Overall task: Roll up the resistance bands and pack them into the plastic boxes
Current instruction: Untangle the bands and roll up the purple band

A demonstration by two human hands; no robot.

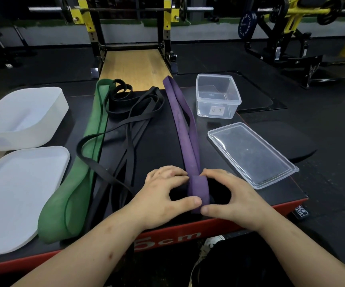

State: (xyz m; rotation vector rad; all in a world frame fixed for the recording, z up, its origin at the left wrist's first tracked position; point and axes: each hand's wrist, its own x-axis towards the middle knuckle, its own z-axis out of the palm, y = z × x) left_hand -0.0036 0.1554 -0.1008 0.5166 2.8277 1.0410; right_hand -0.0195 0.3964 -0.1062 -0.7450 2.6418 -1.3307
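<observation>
A purple resistance band (185, 125) lies lengthwise on the black-topped box, its near end folded into a small roll at the front edge. My left hand (165, 191) and my right hand (229, 193) pinch that roll from either side, thumbs at its near end, fingers at the far side. A wide green band (84, 162) lies stretched out to the left. Several thin black bands (132, 112) lie tangled between green and purple. A clear plastic box (217, 96) with a label stands at the back right, its clear lid (250, 154) flat beside it.
A frosted white box (22, 119) and its lid (18, 195) sit at the left. The platform (188, 235) has a red front edge close to my hands. A wooden lifting platform (134, 67) and yellow racks stand beyond. A shoe (211, 245) shows below.
</observation>
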